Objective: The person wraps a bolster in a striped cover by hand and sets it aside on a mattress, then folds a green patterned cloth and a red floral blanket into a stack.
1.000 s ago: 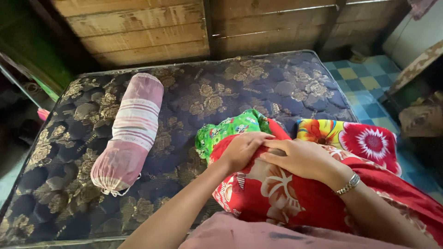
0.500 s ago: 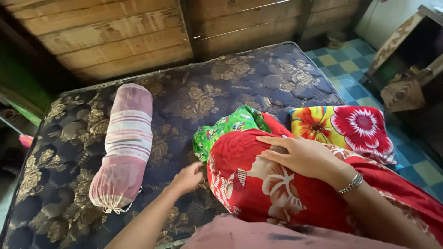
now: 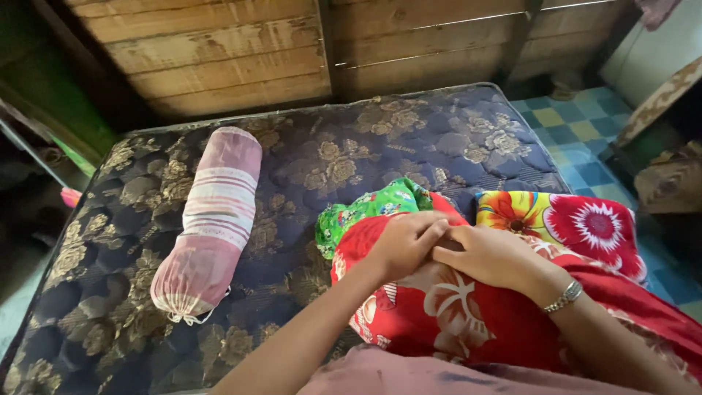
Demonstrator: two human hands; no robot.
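Observation:
A red floral pillow (image 3: 439,307) lies on the near right part of a dark blue mattress with gold flowers (image 3: 307,161). My left hand (image 3: 404,241) rests on top of the pillow, fingers curled onto its cloth. My right hand (image 3: 488,256), with a metal bracelet at the wrist, lies flat on the pillow, fingertips touching my left hand. A green patterned cloth (image 3: 365,208) pokes out from behind the pillow. A bright flowered pillow (image 3: 578,223) sits to the right of it.
A pink striped bolster (image 3: 208,219) lies lengthwise on the left of the mattress. A wooden plank wall (image 3: 241,51) stands behind the bed. Blue and green checkered floor tiles (image 3: 578,132) and brown furniture (image 3: 673,175) are at the right.
My left hand has come up from the mattress and returned to the top of the red pillow beside my right hand. The view shifted slightly.

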